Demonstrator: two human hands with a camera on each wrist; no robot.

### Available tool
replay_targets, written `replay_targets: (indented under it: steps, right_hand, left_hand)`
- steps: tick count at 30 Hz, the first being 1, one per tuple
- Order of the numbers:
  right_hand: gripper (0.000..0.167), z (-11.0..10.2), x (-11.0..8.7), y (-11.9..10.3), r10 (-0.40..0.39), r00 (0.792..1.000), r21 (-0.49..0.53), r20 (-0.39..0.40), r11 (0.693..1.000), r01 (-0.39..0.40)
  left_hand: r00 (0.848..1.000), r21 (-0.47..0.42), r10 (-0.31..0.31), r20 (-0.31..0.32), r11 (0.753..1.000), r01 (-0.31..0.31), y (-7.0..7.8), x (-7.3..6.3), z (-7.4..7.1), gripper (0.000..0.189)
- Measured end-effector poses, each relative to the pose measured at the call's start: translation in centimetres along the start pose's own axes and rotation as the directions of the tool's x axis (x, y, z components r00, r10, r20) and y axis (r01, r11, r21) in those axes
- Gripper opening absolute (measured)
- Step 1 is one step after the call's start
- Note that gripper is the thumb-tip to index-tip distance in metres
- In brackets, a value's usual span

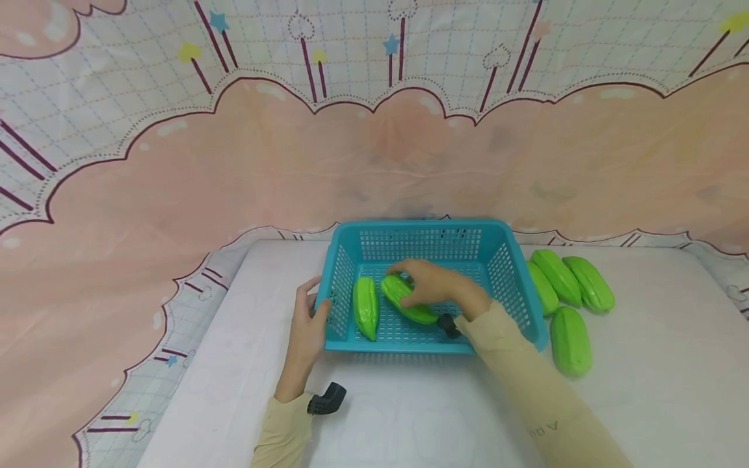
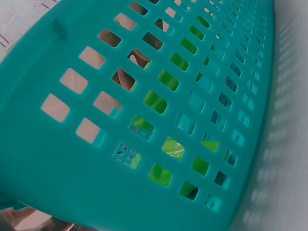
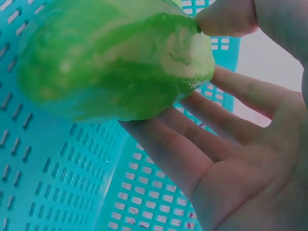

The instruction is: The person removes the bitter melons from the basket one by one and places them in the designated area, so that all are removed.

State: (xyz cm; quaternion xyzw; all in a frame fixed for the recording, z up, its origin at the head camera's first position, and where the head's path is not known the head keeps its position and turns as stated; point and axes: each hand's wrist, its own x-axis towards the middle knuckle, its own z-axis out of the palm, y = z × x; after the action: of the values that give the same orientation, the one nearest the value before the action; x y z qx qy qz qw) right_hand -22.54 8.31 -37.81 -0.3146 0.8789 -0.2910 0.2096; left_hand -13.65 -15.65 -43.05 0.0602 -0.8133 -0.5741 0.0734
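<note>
The right hand [image 1: 430, 284] has its fingers [image 3: 166, 144] clamped on a green fruit [image 1: 420, 312] inside the blue basket [image 1: 409, 224], beside a second fruit [image 1: 365, 309] (four more fruits [image 1: 571, 341] lie outside on the tabletop [image 1: 421, 416]), and the left hand [image 1: 307, 322] grips the basket's left side.

Text survey: no complete word, number or brand legible. Only lettering found: a short row of small dark characters [image 1: 543, 429] on the beige right sleeve [image 1: 521, 377], head view, along the forearm. Row runs slantwise to the frame. Character at its right end is angular, A-like or V-like depending on which way up it is read. Remaining characters, to the left of that one, are blurred and partly rounded; cannot tell whether letters or numerals. Left wrist view: nothing readable. Right wrist view: nothing readable.
</note>
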Motion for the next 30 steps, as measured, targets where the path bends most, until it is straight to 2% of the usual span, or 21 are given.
replay_targets:
  steps: [7, 30]
  right_hand:
    - [0.065, -0.3, -0.9, 0.0, -0.039, 0.999, -0.02, -0.031, 0.999, 0.039]
    - [0.066, -1.6, -3.9, 0.1, 0.024, 0.99, 0.013, -0.137, 1.0, -0.022]
  left_hand:
    - [1.0, -0.004, -0.002, 0.004, 1.0, 0.002, 0.0, 0.0, 0.0, 0.048]
    - [1.0, -0.005, -0.013, 0.001, 1.0, 0.013, 0.2, 0.1, -0.2, 0.048]
